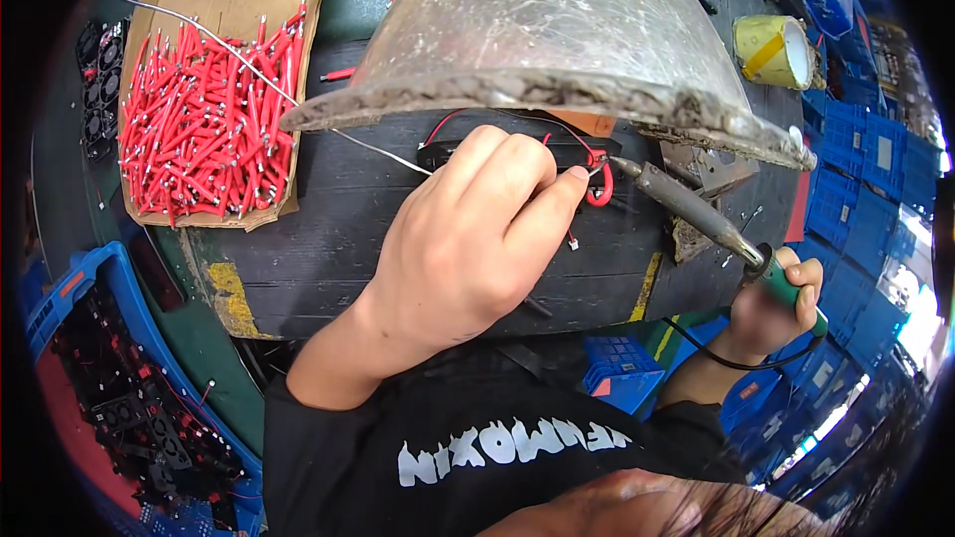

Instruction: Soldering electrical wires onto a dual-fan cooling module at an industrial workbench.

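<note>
The right hand (771, 308) is closed around the green handle of a soldering iron (696, 209), tip at a red wire loop (600, 184). The left hand (477, 229) pinches that wire on the black board (328, 229). Farther off, a cardboard tray (239, 0) holds red wire pieces (204, 119); a yellow tape roll (774, 50) sits far right.

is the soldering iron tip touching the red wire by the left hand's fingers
Cannot tell. In the head view the soldering iron tip meets the looped red wire beside the left hand, but no contact or gap shows plainly.
</note>
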`<state>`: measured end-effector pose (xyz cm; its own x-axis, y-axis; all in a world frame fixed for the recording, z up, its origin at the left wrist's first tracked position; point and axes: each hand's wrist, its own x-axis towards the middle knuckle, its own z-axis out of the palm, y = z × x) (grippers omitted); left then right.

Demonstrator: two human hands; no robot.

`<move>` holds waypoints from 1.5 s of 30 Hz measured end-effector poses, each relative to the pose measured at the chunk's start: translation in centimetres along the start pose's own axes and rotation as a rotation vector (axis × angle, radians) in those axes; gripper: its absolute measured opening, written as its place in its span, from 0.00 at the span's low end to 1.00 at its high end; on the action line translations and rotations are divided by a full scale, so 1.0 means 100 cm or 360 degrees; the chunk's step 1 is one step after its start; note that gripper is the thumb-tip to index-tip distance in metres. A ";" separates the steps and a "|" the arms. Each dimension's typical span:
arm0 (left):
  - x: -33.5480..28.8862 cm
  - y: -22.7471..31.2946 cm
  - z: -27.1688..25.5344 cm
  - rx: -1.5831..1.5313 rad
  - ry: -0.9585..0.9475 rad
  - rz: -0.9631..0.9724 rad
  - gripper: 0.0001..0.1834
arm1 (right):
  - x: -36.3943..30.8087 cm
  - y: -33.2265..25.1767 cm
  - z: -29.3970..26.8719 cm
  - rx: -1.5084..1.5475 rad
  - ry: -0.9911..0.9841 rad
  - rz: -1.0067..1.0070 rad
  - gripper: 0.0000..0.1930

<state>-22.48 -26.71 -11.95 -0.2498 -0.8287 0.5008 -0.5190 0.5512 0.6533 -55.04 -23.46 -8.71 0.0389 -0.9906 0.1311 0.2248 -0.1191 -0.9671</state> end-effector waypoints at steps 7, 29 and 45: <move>-0.001 0.002 0.001 -0.0006 -0.0030 -0.0012 0.16 | -0.002 -0.001 0.000 -0.0089 0.0006 0.0012 0.16; -0.005 0.003 0.007 0.0078 -0.0057 0.0014 0.15 | 0.003 -0.001 -0.007 -0.0086 -0.0094 0.0084 0.16; -0.007 0.004 0.007 0.0127 -0.0060 -0.0002 0.16 | 0.000 0.006 -0.010 -0.0003 -0.0077 0.0132 0.15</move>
<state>-23.09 -25.97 -12.41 -0.2786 -0.8333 0.4774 -0.5827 0.5418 0.6057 -55.84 -23.64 -9.49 0.1046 -0.9927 0.0607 0.2168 -0.0369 -0.9755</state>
